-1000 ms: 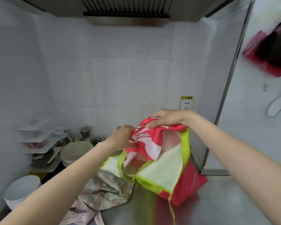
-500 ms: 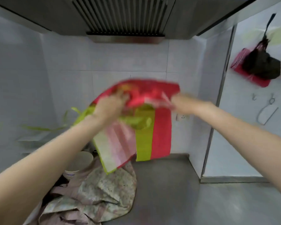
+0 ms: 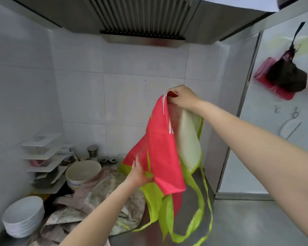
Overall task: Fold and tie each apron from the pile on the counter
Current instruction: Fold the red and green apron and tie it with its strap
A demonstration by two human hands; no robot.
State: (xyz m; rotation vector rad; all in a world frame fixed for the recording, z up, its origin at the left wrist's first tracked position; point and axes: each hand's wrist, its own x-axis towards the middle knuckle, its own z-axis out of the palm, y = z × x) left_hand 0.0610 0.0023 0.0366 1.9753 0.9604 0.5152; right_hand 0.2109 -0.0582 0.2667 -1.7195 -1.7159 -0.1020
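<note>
The right hand (image 3: 182,97) pinches the top of a red apron (image 3: 160,153), hanging it above the table (image 3: 247,222). The left hand (image 3: 138,172) grips its lower left edge. More aprons (image 3: 103,197) lie piled near left.

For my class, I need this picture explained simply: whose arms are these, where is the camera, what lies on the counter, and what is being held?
No machine here: a person wears a camera on their head, so the one view looks forward and down along their own bare arms. The right hand pinches the top of a pink apron with lime-green trim and holds it up in the air. The left hand grips the cloth lower down. The green ties dangle toward the steel counter. On the counter lie a pile of floral aprons, a stack of white bowls and a stack of beige bowls. An extractor hood hangs overhead.
</note>
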